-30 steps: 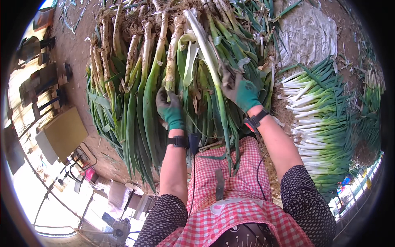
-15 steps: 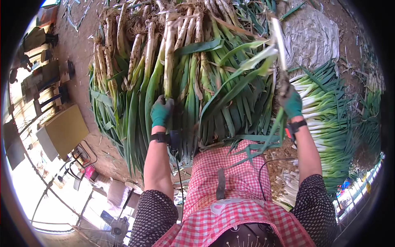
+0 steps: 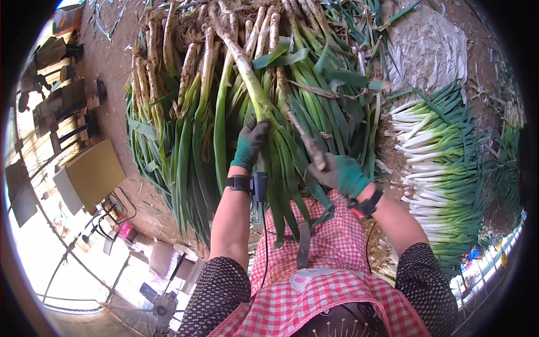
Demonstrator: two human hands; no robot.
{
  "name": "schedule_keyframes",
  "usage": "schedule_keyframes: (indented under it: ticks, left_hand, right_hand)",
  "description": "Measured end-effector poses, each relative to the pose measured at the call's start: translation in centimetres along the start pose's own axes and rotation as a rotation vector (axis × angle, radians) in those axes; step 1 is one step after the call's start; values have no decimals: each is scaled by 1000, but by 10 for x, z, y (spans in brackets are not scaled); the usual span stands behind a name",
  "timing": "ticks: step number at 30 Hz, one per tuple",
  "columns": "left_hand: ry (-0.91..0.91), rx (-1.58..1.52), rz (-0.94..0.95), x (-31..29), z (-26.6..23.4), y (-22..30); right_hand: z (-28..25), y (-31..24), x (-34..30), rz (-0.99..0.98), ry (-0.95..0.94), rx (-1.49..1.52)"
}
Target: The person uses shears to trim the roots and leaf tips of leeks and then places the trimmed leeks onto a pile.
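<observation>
The left hand (image 3: 251, 145), gloved, was closed around a long leek (image 3: 245, 70) at its green part, the stem slanting away over a pile of dirt-streaked leeks (image 3: 188, 135). The right hand (image 3: 341, 173), also gloved, gripped a narrow brown tool (image 3: 306, 135) near its leaves. Farther right lay a row of white-stemmed leeks (image 3: 438, 174), beside a pale sheet (image 3: 429, 50).
</observation>
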State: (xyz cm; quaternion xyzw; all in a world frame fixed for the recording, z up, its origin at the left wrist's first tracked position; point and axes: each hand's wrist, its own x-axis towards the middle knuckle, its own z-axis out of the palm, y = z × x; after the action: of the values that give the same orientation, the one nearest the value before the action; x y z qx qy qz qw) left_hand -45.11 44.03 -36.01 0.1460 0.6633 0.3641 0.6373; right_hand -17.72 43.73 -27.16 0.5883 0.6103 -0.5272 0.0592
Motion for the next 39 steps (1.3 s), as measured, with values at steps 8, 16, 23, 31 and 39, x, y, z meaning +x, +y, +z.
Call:
schedule_keyframes:
  ticks: [8, 16, 23, 31, 39]
  left_hand:
    - [86, -213, 45, 5, -16, -24]
    - [-25, 219, 468, 21, -49, -61]
    - [37, 1177, 668, 5, -22, -45]
    - [-47, -433, -230, -6, -38, -25]
    - [-395, -725, -216, -9, -57, -74]
  right_hand:
    - [34, -34, -17, -147, 47, -152]
    - [40, -91, 97, 45, -55, -77]
    - [8, -113, 226, 36, -28, -149]
    - [12, -116, 145, 17, -159, -241]
    - [-7, -134, 202, 7, -58, -2]
